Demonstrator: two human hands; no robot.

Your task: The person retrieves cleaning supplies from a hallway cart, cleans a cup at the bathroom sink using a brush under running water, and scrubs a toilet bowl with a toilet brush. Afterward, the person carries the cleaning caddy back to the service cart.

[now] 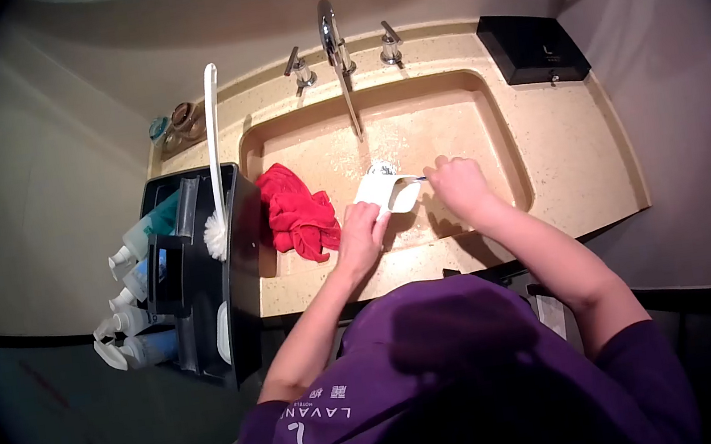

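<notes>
Over the sink (439,108), my left hand (362,237) grips a white open container (375,189), tilted so its mouth faces right. My right hand (458,183) is closed around a thin dark-handled stick (421,179), whose tip reaches to the container's mouth. What is on the stick's tip cannot be made out. Water runs from the tap (331,32) into the basin behind the container. A crumpled red cloth (296,212) lies in the sink's left side, close to my left hand.
A black caddy (242,282) with several pump and spray bottles (134,296) stands at the left. A white long-handled brush (215,151) leans upright on it. Glass jars (187,118) sit behind. A black box (534,47) occupies the back right corner. Two tap handles (390,44) flank the spout.
</notes>
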